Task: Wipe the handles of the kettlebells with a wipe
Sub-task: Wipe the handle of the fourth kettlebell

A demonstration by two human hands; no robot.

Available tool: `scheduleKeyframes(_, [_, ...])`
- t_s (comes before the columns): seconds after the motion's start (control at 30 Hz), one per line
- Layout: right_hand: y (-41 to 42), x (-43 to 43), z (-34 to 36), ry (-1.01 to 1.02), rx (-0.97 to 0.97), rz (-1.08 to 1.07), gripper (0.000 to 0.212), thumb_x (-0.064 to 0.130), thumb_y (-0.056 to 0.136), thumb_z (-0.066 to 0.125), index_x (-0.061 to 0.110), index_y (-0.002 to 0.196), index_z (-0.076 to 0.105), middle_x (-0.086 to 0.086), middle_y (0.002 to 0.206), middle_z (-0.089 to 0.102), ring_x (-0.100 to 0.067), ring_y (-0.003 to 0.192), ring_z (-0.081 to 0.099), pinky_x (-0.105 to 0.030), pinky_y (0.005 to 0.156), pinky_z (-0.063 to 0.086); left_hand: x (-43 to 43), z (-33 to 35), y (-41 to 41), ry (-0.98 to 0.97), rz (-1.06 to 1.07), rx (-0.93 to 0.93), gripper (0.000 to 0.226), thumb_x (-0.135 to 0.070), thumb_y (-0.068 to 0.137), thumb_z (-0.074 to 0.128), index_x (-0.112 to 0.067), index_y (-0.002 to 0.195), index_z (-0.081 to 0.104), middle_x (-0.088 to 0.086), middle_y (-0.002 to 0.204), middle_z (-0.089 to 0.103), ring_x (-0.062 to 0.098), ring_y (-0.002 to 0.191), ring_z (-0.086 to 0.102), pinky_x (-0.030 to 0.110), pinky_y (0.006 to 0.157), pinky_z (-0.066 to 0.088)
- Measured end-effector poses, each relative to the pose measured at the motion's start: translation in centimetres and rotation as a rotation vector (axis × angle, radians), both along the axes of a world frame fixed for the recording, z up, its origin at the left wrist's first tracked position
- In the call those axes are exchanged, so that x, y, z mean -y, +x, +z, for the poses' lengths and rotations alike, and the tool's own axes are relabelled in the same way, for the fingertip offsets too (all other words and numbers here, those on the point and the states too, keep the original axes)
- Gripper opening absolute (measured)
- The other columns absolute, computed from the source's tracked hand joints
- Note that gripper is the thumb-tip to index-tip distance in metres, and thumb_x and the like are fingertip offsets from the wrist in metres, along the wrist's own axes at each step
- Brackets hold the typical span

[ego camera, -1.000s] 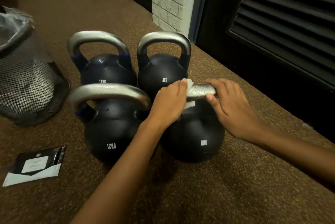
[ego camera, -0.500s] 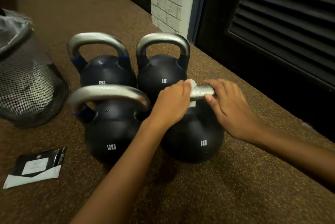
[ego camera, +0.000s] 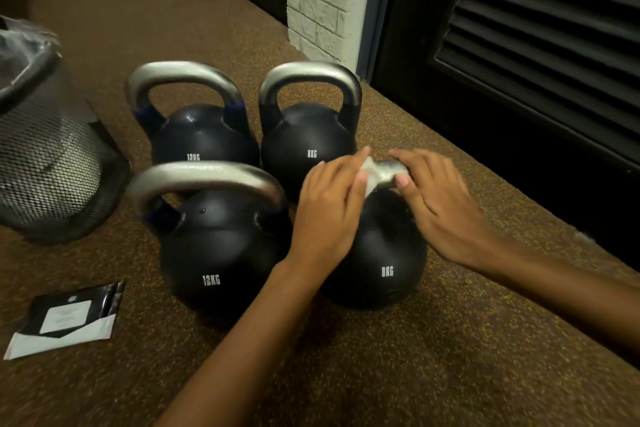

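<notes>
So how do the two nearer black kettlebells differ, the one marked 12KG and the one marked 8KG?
The near black 12KG kettlebell looks bigger than the near black 8KG kettlebell. The 12KG's silver handle is untouched; the 8KG's silver handle is gripped by the right hand, and the left hand holds a white wipe round it. Both stand upright on the speckled floor.

Two 12KG kettlebells (ego camera: 204,139) (ego camera: 221,253), two 8KG kettlebells (ego camera: 308,142) (ego camera: 381,264), one white wipe (ego camera: 374,174), one mesh bin (ego camera: 52,167), one wipe packet (ego camera: 65,319) and two hands (ego camera: 329,208) (ego camera: 440,205) are in view.
</notes>
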State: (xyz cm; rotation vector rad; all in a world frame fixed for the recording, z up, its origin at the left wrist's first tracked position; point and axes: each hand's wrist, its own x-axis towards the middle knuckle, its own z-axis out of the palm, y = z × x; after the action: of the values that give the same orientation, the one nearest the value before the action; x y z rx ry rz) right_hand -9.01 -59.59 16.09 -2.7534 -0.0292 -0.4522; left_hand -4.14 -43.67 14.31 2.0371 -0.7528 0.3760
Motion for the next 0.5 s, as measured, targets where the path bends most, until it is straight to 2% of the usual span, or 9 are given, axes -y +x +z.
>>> scheduleKeyframes(0.1, [0.0, 0.0, 0.1, 0.054, 0.016, 0.007, 0.053, 0.051, 0.094, 0.011, 0.030, 0.135, 0.038, 0.005, 0.130, 0.043, -0.007, 0.121, 0.032, -0.027, 0.101, 0.020, 0.6, 0.1, 0.1, 0.068, -0.046, 0.143, 0.037, -0.025, 0.096, 0.045, -0.014, 0.131, 0.052, 0.001, 0.129, 0.056, 0.014, 0.120, 0.049, 0.040, 0.108, 0.032])
scheduleKeyframes(0.23, [-0.1, 0.2, 0.2, 0.069, 0.026, 0.006, 0.055, 0.051, 0.094, 0.010, 0.030, 0.135, 0.039, 0.005, 0.130, 0.043, -0.006, 0.121, 0.031, -0.025, 0.099, 0.019, -0.7, -1.9, -0.4, -0.060, -0.004, 0.230, 0.037, -0.014, 0.090, 0.058, -0.011, 0.127, 0.056, 0.005, 0.132, 0.055, 0.015, 0.125, 0.048, 0.036, 0.110, 0.031])
scheduleKeyframes(0.3, [-0.1, 0.2, 0.1, 0.063, 0.027, 0.007, 0.054, 0.051, 0.094, 0.011, 0.029, 0.135, 0.039, 0.005, 0.129, 0.043, -0.006, 0.120, 0.031, -0.024, 0.097, 0.019, -1.2, -2.5, -0.3, -0.121, 0.045, 0.233, 0.036, -0.014, 0.087, 0.063, -0.010, 0.123, 0.058, 0.005, 0.129, 0.057, 0.015, 0.122, 0.050, 0.034, 0.108, 0.033])
scheduleKeyframes(0.5, [0.1, 0.0, -0.1, 0.038, 0.047, -0.004, 0.052, 0.050, 0.095, 0.014, 0.027, 0.134, 0.040, 0.004, 0.127, 0.044, -0.007, 0.117, 0.033, -0.026, 0.096, 0.021, 0.3, -1.5, -0.4, -0.085, 0.124, 0.323, 0.030, -0.014, 0.080, 0.070, -0.011, 0.109, 0.064, 0.006, 0.112, 0.064, 0.015, 0.105, 0.051, 0.036, 0.095, 0.045])
